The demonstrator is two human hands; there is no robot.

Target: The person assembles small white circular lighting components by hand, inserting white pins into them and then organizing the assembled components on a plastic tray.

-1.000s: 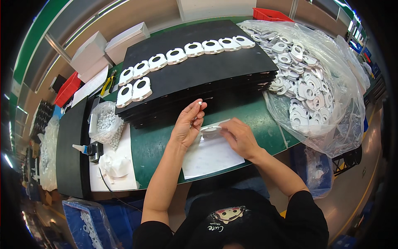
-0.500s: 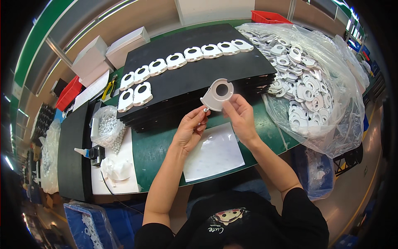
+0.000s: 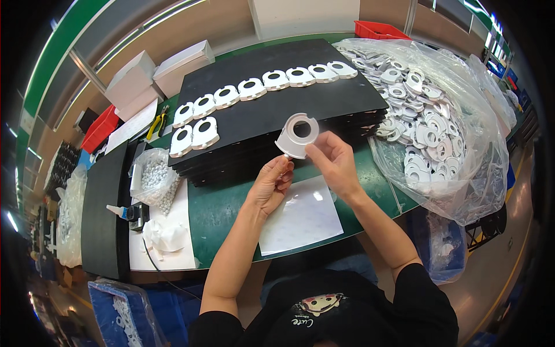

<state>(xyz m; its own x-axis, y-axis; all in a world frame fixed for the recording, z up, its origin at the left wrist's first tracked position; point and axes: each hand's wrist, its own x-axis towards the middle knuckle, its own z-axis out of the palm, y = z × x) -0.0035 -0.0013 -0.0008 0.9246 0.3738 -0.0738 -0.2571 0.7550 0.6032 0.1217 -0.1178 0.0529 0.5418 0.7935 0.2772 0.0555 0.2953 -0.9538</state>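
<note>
A white plastic part [image 3: 291, 143] with a round hole is held up in front of me, above the near edge of the black stack. My right hand [image 3: 335, 163] pinches it at its lower right edge. Close below it, the thumb and fingers of my left hand [image 3: 272, 184] are pinched together. A small white bead [image 3: 288, 158] shows at those fingertips, up against the part's lower edge; whether the two are joined cannot be made out. Similar white parts [image 3: 251, 89] lie in a long row on the black sheets [image 3: 254, 117], with two more in front at the left.
At right a clear plastic bag [image 3: 483, 173] spills many white parts. Left of me are a bag of white beads [image 3: 156, 173], a blue-capped bottle [image 3: 117, 211], and yellow-handled pliers [image 3: 155, 125]. A white sheet [image 3: 300, 222] lies on the green table [image 3: 219, 211]. White boxes [image 3: 184, 65] stand behind.
The white part has been turned and tilted between my hands, so its hole now faces differently and its lower edge sits over my left fingertips. Both hands stay in nearly the same place.
</note>
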